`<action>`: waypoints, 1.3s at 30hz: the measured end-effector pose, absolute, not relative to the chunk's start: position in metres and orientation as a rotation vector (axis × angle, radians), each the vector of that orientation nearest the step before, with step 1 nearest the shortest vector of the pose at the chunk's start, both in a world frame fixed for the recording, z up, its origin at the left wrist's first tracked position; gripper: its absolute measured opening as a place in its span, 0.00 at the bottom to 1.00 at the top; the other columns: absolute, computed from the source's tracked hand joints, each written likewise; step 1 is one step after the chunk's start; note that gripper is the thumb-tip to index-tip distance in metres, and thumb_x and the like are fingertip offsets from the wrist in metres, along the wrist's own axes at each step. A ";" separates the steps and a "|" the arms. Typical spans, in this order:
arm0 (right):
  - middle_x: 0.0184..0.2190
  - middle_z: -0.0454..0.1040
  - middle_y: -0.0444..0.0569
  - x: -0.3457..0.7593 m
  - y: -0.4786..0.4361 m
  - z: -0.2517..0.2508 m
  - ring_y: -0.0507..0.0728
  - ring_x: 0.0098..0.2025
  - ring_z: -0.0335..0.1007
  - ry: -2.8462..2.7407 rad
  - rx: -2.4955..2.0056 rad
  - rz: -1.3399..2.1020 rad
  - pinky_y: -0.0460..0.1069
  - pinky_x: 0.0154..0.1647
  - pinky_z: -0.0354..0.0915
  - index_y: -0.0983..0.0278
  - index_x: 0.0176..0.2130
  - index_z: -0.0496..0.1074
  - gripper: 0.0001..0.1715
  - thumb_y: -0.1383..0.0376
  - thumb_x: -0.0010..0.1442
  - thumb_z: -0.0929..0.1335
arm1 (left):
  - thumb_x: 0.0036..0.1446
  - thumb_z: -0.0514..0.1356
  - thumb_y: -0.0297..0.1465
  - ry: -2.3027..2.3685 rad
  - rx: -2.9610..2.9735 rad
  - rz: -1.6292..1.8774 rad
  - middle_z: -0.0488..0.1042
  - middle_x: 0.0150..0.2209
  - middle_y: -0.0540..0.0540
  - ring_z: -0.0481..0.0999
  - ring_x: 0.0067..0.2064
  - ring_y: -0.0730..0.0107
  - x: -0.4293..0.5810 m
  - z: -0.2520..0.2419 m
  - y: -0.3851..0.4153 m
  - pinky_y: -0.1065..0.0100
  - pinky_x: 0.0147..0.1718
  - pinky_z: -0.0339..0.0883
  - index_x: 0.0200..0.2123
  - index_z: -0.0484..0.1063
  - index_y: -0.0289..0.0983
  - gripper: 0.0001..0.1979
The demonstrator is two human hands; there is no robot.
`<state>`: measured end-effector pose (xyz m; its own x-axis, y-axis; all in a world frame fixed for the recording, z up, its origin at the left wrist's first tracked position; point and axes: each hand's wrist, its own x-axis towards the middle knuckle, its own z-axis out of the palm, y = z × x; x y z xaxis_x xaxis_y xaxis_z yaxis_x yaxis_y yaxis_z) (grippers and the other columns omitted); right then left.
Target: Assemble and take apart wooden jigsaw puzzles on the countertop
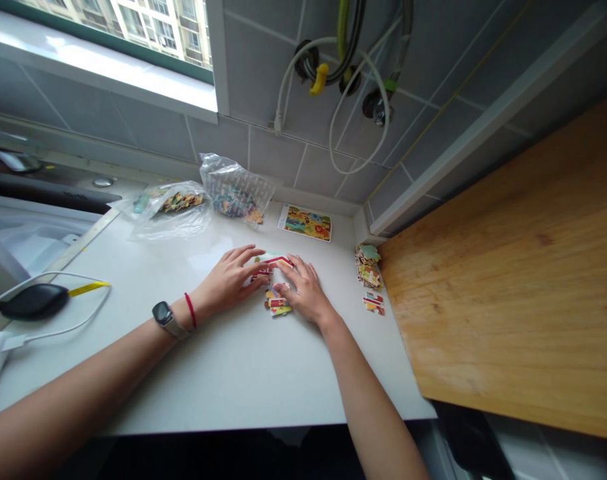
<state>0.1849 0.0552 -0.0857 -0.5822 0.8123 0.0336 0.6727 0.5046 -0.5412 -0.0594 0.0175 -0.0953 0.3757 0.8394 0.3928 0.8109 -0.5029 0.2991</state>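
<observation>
Several joined jigsaw pieces (274,257) with a red roof-like stripe lie on the white countertop between my two hands. My left hand (233,270) rests at their left side, fingers stretched out and touching the edge. From the right, my right hand (304,291) lies over the pieces with its fingers spread, hiding part of them. A smaller group of jigsaw pieces (279,305), with yellow and red on it, sits just below, beside my right thumb. Both hands appear open, pressing on the pieces rather than gripping them.
Behind my hands lies a picture card (307,223). Two clear plastic bags, one of mixed pieces (183,201) and one of bluish pieces (233,200), stand near the wall. A piece stack (368,267) and loose pieces (374,303) border the wooden board (508,267). Cables (83,325) lie left.
</observation>
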 end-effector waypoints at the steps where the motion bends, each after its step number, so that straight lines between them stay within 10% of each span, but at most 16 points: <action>1: 0.73 0.63 0.54 0.187 0.057 -0.087 0.65 0.75 0.56 -2.413 -1.232 0.711 0.65 0.76 0.51 0.52 0.68 0.70 0.31 0.47 0.71 0.67 | 0.71 0.57 0.36 1.505 2.623 0.774 0.75 0.60 0.38 0.70 0.65 0.47 -0.055 -0.091 0.015 0.47 0.61 0.66 0.55 0.77 0.43 0.14; 9: 0.46 0.82 0.53 0.200 0.070 -0.099 0.59 0.51 0.78 -1.970 -1.018 0.776 0.54 0.57 0.71 0.59 0.46 0.84 0.16 0.57 0.72 0.68 | 0.67 0.58 0.26 1.143 2.997 0.590 0.78 0.54 0.38 0.76 0.56 0.53 -0.056 -0.081 0.005 0.54 0.55 0.71 0.55 0.73 0.39 0.15; 16: 0.43 0.82 0.49 0.205 0.068 -0.093 0.52 0.31 0.70 -2.099 -1.005 0.988 0.49 0.39 0.70 0.60 0.49 0.83 0.17 0.55 0.65 0.74 | 0.63 0.54 0.23 1.167 2.933 0.561 0.76 0.56 0.38 0.73 0.60 0.53 -0.055 -0.089 0.006 0.53 0.58 0.70 0.57 0.72 0.40 0.20; 26: 0.50 0.79 0.52 0.209 0.068 -0.085 0.54 0.35 0.72 -2.282 -0.931 1.011 0.52 0.43 0.72 0.59 0.56 0.81 0.34 0.49 0.53 0.81 | 0.60 0.55 0.27 1.189 2.846 0.409 0.64 0.70 0.35 0.61 0.72 0.46 -0.056 -0.087 0.018 0.44 0.67 0.60 0.70 0.60 0.41 0.34; 30: 0.55 0.76 0.56 0.209 0.072 -0.088 0.62 0.52 0.75 -2.418 -0.845 0.988 0.57 0.57 0.70 0.59 0.56 0.80 0.42 0.52 0.44 0.85 | 0.59 0.55 0.27 1.183 2.797 0.360 0.61 0.72 0.36 0.58 0.74 0.46 -0.056 -0.090 0.023 0.43 0.70 0.56 0.72 0.56 0.41 0.37; 39: 0.47 0.78 0.53 0.209 0.071 -0.085 0.62 0.49 0.76 -2.474 -0.811 0.967 0.54 0.53 0.69 0.61 0.49 0.83 0.27 0.59 0.50 0.83 | 0.62 0.54 0.30 1.292 2.688 0.287 0.58 0.74 0.37 0.56 0.75 0.46 -0.051 -0.085 0.024 0.42 0.70 0.53 0.75 0.52 0.42 0.39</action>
